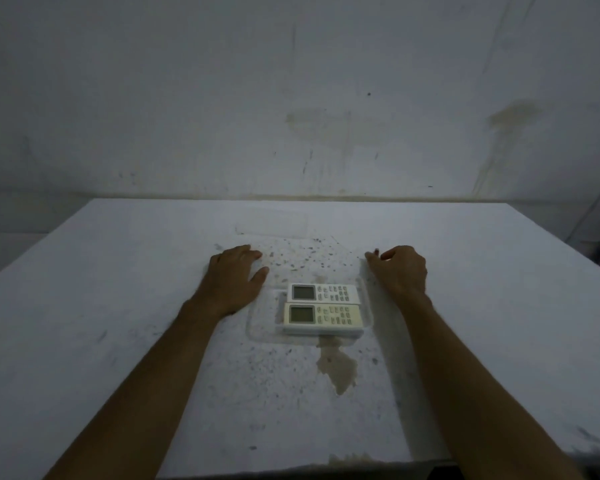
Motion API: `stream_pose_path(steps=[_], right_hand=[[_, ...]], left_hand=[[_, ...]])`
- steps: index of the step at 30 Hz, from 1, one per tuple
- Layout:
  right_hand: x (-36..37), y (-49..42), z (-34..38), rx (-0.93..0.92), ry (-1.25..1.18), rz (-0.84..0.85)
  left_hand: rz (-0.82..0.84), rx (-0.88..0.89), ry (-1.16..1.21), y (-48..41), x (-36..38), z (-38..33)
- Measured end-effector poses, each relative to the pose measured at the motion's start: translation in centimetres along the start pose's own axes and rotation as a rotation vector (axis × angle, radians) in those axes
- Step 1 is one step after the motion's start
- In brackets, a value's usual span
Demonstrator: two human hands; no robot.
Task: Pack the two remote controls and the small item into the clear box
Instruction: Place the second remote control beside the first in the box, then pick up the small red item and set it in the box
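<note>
The clear box (257, 332) sat near the middle of the white table (118, 306), its walls faint and hard to trace. Inside it lay two remote controls side by side and touching, long sides across the view: the white remote (323, 292) at the 12 o'clock side, the cream remote (323, 315) at the 6 o'clock side, both pushed toward the box's 3 o'clock wall, with bare floor left at its 9 o'clock end. The small item could not be made out.

The left hand (236, 278) rested flat, fingers loosely spread and grasping nothing, at the box's 10 o'clock corner. The right hand (400, 270) was curled at the 2 o'clock corner, fingertips seemingly on the rim; whether it truly gripped the rim could not be told.

A brownish stain (338, 367) spread from the box's 6 o'clock edge. The tabletop lay open at 9 and 3 o'clock, out to both side edges, and the far edge met a marked wall (291, 98).
</note>
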State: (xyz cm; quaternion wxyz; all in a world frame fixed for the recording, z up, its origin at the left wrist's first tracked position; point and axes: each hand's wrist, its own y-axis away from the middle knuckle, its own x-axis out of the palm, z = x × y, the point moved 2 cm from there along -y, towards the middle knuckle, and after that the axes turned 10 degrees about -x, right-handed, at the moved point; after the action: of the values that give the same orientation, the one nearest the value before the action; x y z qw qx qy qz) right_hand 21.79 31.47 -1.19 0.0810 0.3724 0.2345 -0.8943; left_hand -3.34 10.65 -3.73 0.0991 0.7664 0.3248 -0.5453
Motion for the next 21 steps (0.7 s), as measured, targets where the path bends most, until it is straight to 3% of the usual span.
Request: stream_pose_path(steps=[6, 9, 14, 16, 18, 21], right_hand=[[0.3, 0.3, 0.1, -0.037, 0.037, 0.056], [0.1, 0.1, 0.7, -0.04, 0.022, 0.129], [-1.3, 1.7, 4.2, -0.163, -0.069, 0.091], [-2.5, 3.0, 6.3, -0.219, -0.204, 0.063], [-3.7, 4.4, 8.0, -0.224, -0.491, 0.061], [-4.7, 6.4, 9.2, -0.219, -0.791, 0.131]], left_hand=[[0.004, -0.001, 0.031, 0.0, 0.4, 0.2], [-0.07, -0.042, 0.178, 0.0, -0.4, -0.1], [-0.218, -0.06, 0.446, 0.4, -1.6, -1.5], [-0.248, 0.049, 0.481, 1.3, -2.8, -3.3], [-0.249, 0.197, 0.504, 2.8, -4.2, -5.7], [-0.174, 0.296, 0.451, 5.1, -4.6, -8.8]])
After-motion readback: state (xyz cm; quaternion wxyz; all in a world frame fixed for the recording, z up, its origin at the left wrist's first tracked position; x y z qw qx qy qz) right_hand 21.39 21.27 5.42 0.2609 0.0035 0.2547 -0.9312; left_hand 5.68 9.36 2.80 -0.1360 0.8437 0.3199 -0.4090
